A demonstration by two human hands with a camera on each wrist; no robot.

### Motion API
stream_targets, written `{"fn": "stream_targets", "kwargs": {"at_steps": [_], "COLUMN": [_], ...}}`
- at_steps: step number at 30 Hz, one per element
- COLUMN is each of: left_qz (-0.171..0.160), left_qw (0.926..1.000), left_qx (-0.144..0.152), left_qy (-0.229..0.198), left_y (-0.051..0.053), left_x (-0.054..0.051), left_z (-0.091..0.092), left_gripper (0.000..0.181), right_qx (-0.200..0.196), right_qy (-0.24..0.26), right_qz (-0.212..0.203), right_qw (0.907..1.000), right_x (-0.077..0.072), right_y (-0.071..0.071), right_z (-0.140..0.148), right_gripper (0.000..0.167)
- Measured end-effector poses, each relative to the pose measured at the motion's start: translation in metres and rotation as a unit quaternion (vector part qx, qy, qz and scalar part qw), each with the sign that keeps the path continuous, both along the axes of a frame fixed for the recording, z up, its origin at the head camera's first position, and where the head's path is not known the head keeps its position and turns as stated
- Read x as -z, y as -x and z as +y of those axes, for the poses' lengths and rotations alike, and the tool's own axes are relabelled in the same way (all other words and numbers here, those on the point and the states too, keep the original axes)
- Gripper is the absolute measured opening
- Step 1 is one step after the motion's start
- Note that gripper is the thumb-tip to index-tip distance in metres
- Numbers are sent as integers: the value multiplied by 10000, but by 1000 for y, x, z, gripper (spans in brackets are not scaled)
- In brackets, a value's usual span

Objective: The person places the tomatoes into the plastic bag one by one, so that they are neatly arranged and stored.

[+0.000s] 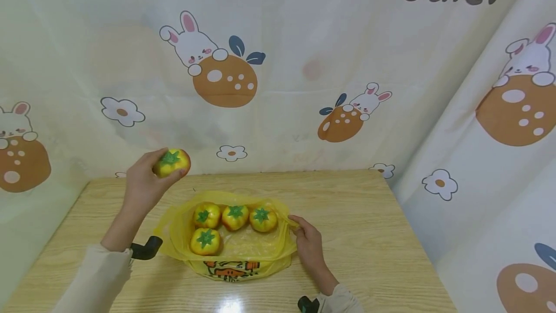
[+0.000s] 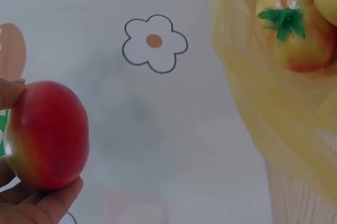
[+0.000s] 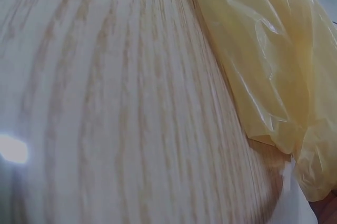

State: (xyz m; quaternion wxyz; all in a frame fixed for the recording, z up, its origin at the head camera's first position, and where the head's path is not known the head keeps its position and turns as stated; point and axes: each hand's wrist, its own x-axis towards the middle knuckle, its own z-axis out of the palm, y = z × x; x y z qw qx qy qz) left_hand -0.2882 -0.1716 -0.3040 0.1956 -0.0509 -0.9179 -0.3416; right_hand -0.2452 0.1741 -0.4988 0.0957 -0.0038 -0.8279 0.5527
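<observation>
My left hand (image 1: 145,177) holds a yellow-and-red persimmon (image 1: 173,162) with a green leafy top, raised above the table's back left. In the left wrist view the red underside of this persimmon (image 2: 50,134) shows between thumb and fingers. A yellow plastic bag (image 1: 234,256) stands with its mouth spread wide at the middle of the table. Several similar persimmons lie inside, one of them (image 1: 205,241) at the front left. At the bag's right rim my right hand (image 1: 309,243) pinches the plastic. The right wrist view shows the bag's crumpled side (image 3: 258,50), the fingers mostly out of sight.
The wooden table (image 1: 360,235) extends around the bag on both sides. Behind it hangs a pale curtain (image 1: 286,124) printed with rabbits, oranges and flowers, and it also runs along the left and right sides.
</observation>
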Motion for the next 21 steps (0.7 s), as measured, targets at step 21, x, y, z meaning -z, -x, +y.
{"fn": "stream_targets", "kwargs": {"at_steps": [21], "left_qz": [-151], "left_qw": [9989], "left_qx": [450], "left_qy": [-66], "left_y": [2], "left_x": [12], "left_z": [20], "left_gripper": [61], "right_qx": [-88], "right_qy": [4], "right_qz": [86], "right_qw": [9999], "right_x": [2], "right_y": [2], "right_z": [-1], "right_gripper": [33]}}
